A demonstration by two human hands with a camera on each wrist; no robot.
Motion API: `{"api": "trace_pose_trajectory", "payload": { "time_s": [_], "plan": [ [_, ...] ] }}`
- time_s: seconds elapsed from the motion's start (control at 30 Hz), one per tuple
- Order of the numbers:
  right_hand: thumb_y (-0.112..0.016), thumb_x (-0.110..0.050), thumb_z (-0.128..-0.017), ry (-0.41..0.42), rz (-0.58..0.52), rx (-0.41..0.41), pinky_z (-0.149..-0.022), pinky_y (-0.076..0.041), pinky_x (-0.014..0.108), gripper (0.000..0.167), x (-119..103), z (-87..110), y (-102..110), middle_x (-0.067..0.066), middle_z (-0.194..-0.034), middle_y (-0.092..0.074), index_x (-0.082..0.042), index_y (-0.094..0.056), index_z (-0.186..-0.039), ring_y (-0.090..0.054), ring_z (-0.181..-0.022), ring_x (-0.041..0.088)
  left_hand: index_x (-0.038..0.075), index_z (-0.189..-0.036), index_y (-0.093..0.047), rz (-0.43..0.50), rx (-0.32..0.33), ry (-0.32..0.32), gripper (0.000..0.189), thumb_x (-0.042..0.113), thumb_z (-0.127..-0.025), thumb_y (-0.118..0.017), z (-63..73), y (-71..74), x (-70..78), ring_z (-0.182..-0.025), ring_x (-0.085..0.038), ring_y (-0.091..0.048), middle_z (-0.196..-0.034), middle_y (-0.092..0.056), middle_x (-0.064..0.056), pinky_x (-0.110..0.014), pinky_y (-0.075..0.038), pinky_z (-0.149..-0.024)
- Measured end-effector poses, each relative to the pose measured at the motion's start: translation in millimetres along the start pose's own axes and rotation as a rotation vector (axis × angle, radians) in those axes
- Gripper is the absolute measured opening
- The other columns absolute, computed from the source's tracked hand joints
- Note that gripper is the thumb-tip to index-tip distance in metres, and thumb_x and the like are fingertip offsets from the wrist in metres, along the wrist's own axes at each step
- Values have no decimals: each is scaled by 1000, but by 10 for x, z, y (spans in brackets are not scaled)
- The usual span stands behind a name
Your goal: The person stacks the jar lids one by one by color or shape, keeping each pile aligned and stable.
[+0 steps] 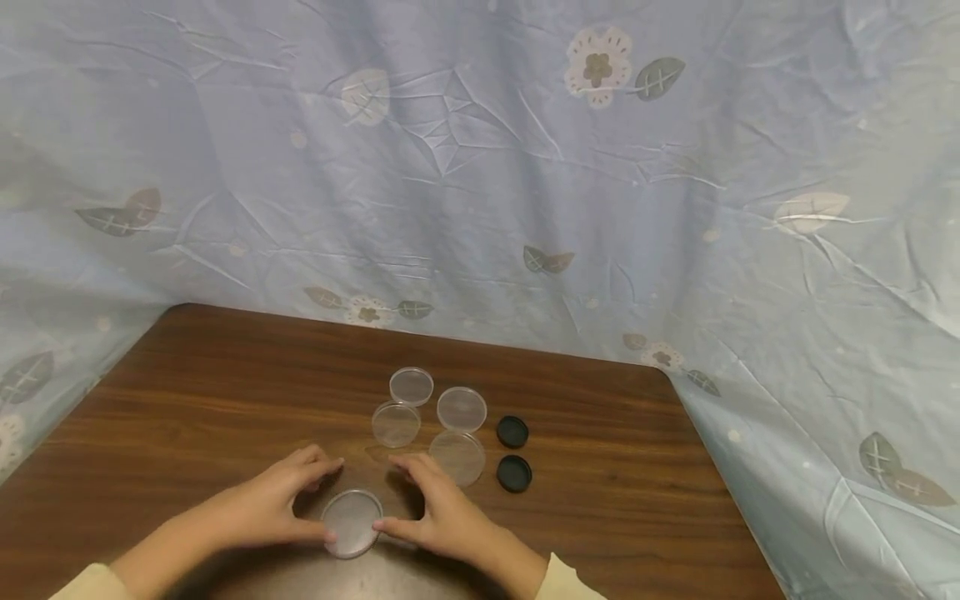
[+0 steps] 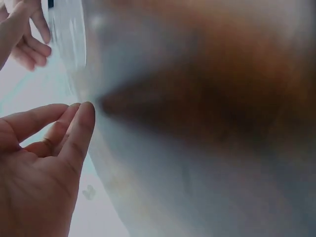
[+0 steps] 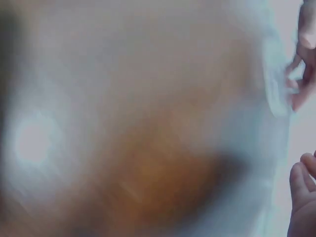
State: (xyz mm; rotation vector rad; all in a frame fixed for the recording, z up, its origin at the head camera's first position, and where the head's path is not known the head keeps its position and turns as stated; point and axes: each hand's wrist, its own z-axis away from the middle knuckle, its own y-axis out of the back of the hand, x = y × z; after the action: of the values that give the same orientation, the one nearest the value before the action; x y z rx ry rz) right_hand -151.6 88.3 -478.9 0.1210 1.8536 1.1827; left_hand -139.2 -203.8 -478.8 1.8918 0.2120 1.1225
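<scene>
A clear dish [image 1: 352, 524] lies toward the near side of the table [image 1: 637, 508], well apart from the far edge, between the left hand [image 1: 288, 497] and the right hand [image 1: 442, 510]. Each grip is loose, fingers parted from the thumb; both thumbs appear to touch the dish's rim, though the wrist views are too blurred to confirm it. Beyond, toward the far edge, two smaller clear discs [image 1: 412, 387] lie left of two larger clear discs [image 1: 462, 409], the nearest of these just beside the right hand. Two black caps [image 1: 513, 432] lie on the side toward the right edge. Patterned cloth [image 1: 465, 208] hangs behind the far corners.
</scene>
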Motion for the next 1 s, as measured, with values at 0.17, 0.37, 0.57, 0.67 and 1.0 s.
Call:
{"api": "trace_pose_trajectory", "payload": {
  "time_s": [0.17, 0.37, 0.57, 0.67, 1.0],
  "plan": [
    [-81, -41, -92, -145, -79, 59, -117, -49, 44, 86, 132, -150, 217, 16, -151, -54, -3, -39, -156, -55, -142, 30, -12, -135, -60, -55, 82, 25, 83, 46, -82, -87, -176, 146, -120, -108, -35, -71, -122, -67, -14, -45, -62, -91],
    [-84, -35, -90, -196, -93, 76, -117, -49, 43, 91, 262, -366, 320, 21, -153, -51, 4, -36, -156, -54, -144, 34, -10, -133, -63, -34, 146, 63, 75, 39, -82, -89, -467, 194, -211, -111, -38, -72, -122, -72, -19, -50, -61, -93],
    [-86, -40, -87, -262, -12, 62, -116, -49, 46, 94, 311, -535, 326, 19, -151, -56, 2, -39, -155, -56, -139, 33, -14, -135, -59, 20, 126, 106, 78, 36, -83, -89, -727, 139, -291, -118, -45, -68, -128, -68, -28, -53, -58, -100],
    [-87, -40, -86, -291, 10, 52, -118, -48, 47, 94, 323, -604, 310, 20, -150, -56, 4, -39, -154, -55, -141, 34, -16, -137, -56, 32, 103, 113, 81, 36, -83, -89, -805, 111, -325, -120, -46, -66, -131, -66, -31, -53, -57, -101],
    [-87, -38, -87, -326, 50, 12, -109, -53, 42, 88, 373, -703, 267, 18, -141, -57, 4, -43, -151, -58, -126, 28, -16, -136, -57, -3, 81, 73, 81, 30, -80, -92, -986, 24, -395, -113, -41, -67, -124, -68, -26, -48, -59, -98]
  ]
}}
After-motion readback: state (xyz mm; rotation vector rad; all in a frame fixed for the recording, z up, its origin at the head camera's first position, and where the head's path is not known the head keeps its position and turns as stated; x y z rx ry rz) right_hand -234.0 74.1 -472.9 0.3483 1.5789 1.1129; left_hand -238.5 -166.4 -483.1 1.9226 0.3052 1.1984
